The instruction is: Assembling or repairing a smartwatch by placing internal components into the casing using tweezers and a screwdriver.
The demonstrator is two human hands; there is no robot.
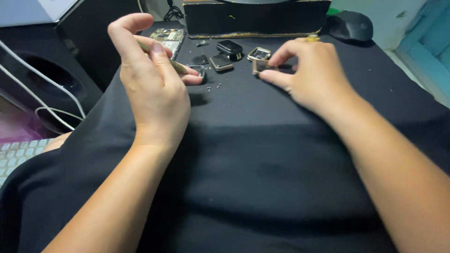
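— Where is the small square part (259,66)?

— It lies on the black cloth (262,164) that covers the bench, at the far side. The right hand (311,75) pinches it: the thumb is at its near edge and the index finger at its far edge, so the fingers are closed on the part.

— And the left hand (152,77)?

— Its fingers are closed around a thin tool (164,58) of olive colour. The tip of the tool points down to another small dark part (198,70) on the cloth, just beside the fingertips.

— What lies around them?

— Between the two hands there are tiny screws (214,86), a dark case (229,47), a silver case (221,62) and an open frame (259,53). A circuit board (168,38) lies behind the left hand. Farther back stands a black box (255,18), with a mouse (350,26) to its right. White cables (42,79) and a keyboard (18,152) are at the left.
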